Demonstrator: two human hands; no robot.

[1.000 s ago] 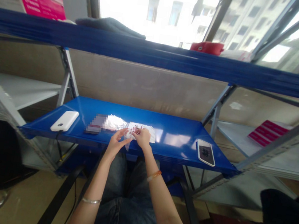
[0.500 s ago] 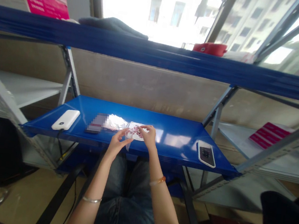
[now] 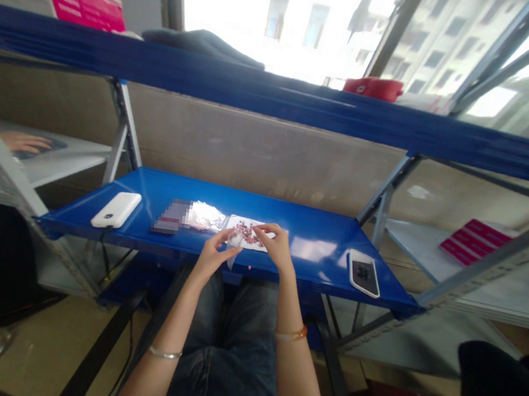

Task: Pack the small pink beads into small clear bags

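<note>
Well, a small clear bag (image 3: 235, 243) is pinched by the fingers of the left hand (image 3: 210, 261). Whether the right hand's (image 3: 278, 246) fingers grasp anything cannot be told.

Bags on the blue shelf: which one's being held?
The small clear plastic bag, pinched up in the left hand. The crinkled silvery bag just lies on the blue shelf, with no hand on it.

Window (image 3: 273, 17) blown out white; strong glare on blue steel shelf (image 3: 313, 250); frame edges bent.

A white power bank (image 3: 116, 210) is left on the blue steel shelf (image 3: 320, 221), a smartphone (image 3: 364, 273) to its right (white rim).
</note>
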